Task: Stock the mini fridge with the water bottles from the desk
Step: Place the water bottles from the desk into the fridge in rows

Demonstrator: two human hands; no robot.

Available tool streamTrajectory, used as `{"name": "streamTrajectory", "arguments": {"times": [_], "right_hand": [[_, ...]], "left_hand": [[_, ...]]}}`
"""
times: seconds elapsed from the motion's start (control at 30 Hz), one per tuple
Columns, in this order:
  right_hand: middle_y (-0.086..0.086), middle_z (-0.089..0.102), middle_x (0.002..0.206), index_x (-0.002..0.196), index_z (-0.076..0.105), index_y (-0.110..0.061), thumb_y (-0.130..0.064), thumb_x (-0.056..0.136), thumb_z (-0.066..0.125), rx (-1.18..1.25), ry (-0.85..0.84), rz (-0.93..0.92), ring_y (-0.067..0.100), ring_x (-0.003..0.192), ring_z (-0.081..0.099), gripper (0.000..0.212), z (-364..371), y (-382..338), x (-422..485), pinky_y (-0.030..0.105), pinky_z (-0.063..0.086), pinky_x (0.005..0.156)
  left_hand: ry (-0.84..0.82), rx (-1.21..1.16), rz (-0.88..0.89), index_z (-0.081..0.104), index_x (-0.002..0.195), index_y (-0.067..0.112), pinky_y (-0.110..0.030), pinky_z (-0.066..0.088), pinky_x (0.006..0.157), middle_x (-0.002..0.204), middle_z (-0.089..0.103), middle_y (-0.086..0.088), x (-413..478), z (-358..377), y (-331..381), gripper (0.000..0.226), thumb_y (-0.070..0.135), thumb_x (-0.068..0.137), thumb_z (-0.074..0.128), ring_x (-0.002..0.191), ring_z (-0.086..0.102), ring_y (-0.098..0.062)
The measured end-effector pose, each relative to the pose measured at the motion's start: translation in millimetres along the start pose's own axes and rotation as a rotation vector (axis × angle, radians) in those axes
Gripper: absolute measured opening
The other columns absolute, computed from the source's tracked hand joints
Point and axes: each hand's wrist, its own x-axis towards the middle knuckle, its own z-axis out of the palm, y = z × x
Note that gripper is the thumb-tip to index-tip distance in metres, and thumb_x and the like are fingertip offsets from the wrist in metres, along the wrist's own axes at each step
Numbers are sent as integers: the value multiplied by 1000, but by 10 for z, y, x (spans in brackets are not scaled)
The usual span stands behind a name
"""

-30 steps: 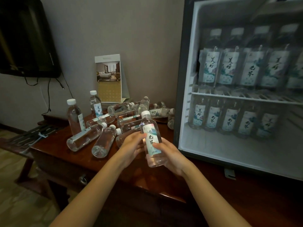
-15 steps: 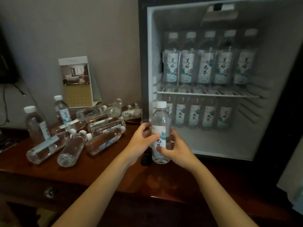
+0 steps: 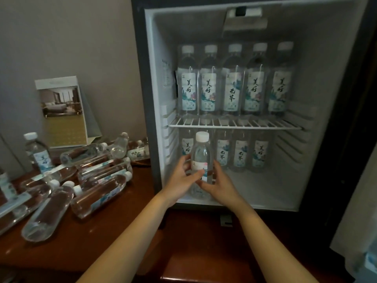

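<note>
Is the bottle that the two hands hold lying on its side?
No, the bottle stands upright, white cap on top, gripped by the left hand and the right hand.

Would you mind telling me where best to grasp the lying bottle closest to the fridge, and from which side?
Take the lying bottle round its mid-body, coming from above on the side facing the fridge. It lies flat on the desk, cap pointing away, and that flank is bare, while other bottles crowd its far side.
</note>
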Motion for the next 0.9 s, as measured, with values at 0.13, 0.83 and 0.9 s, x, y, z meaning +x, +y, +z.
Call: {"name": "streamTrajectory", "arguments": {"times": [0.13,0.83,0.9], "right_hand": [[-25,52,108,124,39,-33,-17,81,70,-3,-24,12,-24,91,51,55,-5,109,147,-3,39,71],[4,57,123,125,41,-11,-17,82,70,-41,-44,41,14,108,56,52,224,294,739,30,46,94],[6,56,123,126,40,-8,-17,82,70,-47,-44,52,15,107,56,54,244,285,778,30,45,93]], "left_hand": [[29,-20,3,41,131,25,-12,49,77,123,60,6,116,7,-86,51,15,86,63,109,58,1],[281,64,-22,28,145,15,-42,31,112,147,38,-7,137,27,-233,49,19,98,43,135,37,-18],[268,94,-27,27,146,17,-42,30,113,149,36,-5,126,24,-244,50,22,98,42,136,35,-17]]}}
